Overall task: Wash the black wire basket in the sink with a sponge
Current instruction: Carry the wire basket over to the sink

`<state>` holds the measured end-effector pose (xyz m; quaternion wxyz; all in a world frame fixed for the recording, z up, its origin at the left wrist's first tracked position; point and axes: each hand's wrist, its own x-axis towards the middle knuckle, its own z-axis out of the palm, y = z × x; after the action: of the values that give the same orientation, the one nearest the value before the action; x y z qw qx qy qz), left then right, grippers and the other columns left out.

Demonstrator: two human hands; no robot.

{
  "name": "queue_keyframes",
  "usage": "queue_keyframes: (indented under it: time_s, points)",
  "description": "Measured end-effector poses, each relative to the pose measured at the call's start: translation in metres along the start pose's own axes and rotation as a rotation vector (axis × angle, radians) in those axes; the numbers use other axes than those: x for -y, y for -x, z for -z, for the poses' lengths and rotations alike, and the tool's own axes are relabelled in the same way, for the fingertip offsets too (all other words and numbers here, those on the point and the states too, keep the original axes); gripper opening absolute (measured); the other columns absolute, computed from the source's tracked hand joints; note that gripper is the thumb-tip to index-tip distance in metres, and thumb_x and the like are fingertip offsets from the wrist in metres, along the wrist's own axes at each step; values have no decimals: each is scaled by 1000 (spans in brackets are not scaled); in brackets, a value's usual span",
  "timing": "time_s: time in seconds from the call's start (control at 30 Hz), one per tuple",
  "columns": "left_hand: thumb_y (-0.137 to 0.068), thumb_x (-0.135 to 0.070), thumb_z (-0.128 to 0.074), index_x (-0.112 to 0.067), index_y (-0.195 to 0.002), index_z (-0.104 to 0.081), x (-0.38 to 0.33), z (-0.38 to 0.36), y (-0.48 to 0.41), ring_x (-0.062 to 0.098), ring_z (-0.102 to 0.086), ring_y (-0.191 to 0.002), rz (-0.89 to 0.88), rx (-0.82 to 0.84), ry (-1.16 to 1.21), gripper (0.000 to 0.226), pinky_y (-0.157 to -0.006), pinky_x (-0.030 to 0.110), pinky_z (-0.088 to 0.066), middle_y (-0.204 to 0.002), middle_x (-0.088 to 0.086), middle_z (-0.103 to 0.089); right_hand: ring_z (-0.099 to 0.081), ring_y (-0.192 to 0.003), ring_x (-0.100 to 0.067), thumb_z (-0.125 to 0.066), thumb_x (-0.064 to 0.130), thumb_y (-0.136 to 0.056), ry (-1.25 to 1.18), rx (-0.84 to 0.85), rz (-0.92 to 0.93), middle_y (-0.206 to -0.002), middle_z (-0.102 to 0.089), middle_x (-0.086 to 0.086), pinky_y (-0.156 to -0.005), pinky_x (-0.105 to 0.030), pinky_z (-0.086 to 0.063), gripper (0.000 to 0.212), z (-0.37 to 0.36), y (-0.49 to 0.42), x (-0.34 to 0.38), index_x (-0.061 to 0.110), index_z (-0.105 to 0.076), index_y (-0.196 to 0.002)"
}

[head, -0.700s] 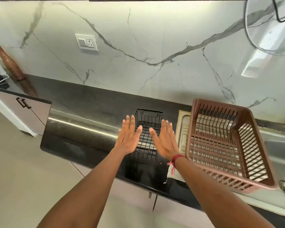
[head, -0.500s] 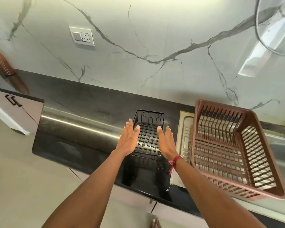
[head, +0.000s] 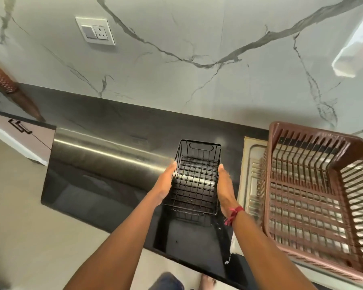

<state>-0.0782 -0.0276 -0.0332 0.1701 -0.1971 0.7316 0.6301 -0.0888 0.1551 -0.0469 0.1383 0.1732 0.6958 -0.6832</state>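
The black wire basket [head: 195,174] stands upright on the dark counter [head: 113,130], just left of the sink's drainboard. My left hand [head: 166,182] lies flat against the basket's left side. My right hand [head: 224,185], with a red thread at the wrist, lies flat against its right side. Both palms face inward and the fingers are straight, touching the wire walls. The sink bowl and a sponge are out of view.
A large brown plastic dish rack [head: 314,191] sits on the steel drainboard [head: 250,164] right of the basket. A brown vase [head: 2,80] stands at the far left by the wall. A switch and socket plate [head: 95,31] is on the marble backsplash.
My hands came down from above the basket and closed in on its two sides. The camera moved closer and tilted down over the counter.
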Motion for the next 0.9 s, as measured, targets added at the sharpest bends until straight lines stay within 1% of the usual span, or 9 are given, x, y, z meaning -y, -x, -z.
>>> queue_keyframes:
  time_s: [0.07, 0.13, 0.17, 0.3, 0.4, 0.53, 0.67, 0.8, 0.9]
  points:
    - [-109, -54, -28, -18, -164, -28, -2, -1, -3, 21, -33, -152, 43, 5, 53, 65, -125, 42, -27, -166, 3, -36, -15, -146, -15, -24, 60, -97, -14, 18, -34, -159, -15, 4, -118, -40, -14, 64, -3, -3, -1, 27, -16, -151]
    - [-110, -50, -29, -11, -158, -39, -8, 0, -1, 18, -50, -138, 69, 6, 105, 62, -109, 31, -39, -149, 3, -54, -14, -146, -14, -23, 62, -96, -37, 11, -53, -160, -13, 5, -117, -40, -13, 66, -7, -4, -3, 28, -14, -152]
    - [-111, -49, -27, -11, -158, -39, -12, 1, -1, 19, -50, -139, 65, 18, 129, 61, -108, 29, -38, -150, 4, -54, -13, -146, -14, -23, 63, -95, -54, 6, -61, -160, -12, 6, -117, -40, -13, 67, -8, -5, -3, 29, -13, -152]
    - [-110, -54, -18, -16, -164, -23, -16, 7, -3, 20, -26, -156, 39, 95, 203, 65, -125, 35, -19, -168, 2, -30, -10, -147, -17, -21, 76, -87, -81, 28, -117, -160, -8, 8, -117, -42, -9, 77, -13, -4, -1, 35, -8, -152]
    - [-101, -67, -19, -22, -165, -21, -7, 14, -10, 19, -19, -158, 34, 136, 237, 79, -127, 38, -12, -171, 3, -22, -6, -147, -16, -19, 85, -80, -81, 36, -116, -161, -4, 7, -118, -45, -6, 86, -14, 1, -1, 39, -6, -151]
    - [-90, -77, -27, -27, -163, -31, -4, 21, -17, 20, -27, -157, 3, 168, 266, 89, -128, 46, -13, -169, -1, -30, -9, -147, -17, -18, 86, -78, -60, 3, -83, -161, -5, 7, -119, -50, -7, 87, -16, 10, 9, 39, -6, -151]
    - [-80, -84, -28, -31, -162, -34, -16, 28, -18, 35, -22, -156, -31, 222, 259, 98, -126, 59, -12, -168, 9, -32, -14, -147, -19, -16, 80, -82, -80, -55, -4, -160, -7, 9, -119, -52, -9, 80, -17, 27, 28, 40, -6, -150]
    - [-76, -91, -32, -31, -162, -33, -43, 28, -10, 41, -8, -155, -104, 310, 265, 105, -123, 63, -5, -168, 18, -19, -13, -147, -16, -15, 80, -83, -101, -119, 75, -160, -9, 9, -118, -54, -11, 80, -9, 42, 51, 38, -10, -151]
    - [-57, -106, -45, -32, -161, -35, -64, 22, -1, 37, -9, -156, -182, 352, 253, 128, -123, 62, -2, -169, 13, -18, -15, -146, -12, -17, 79, -84, -93, -161, 149, -159, -13, 11, -119, -51, -12, 80, 4, 53, 70, 37, -15, -151]
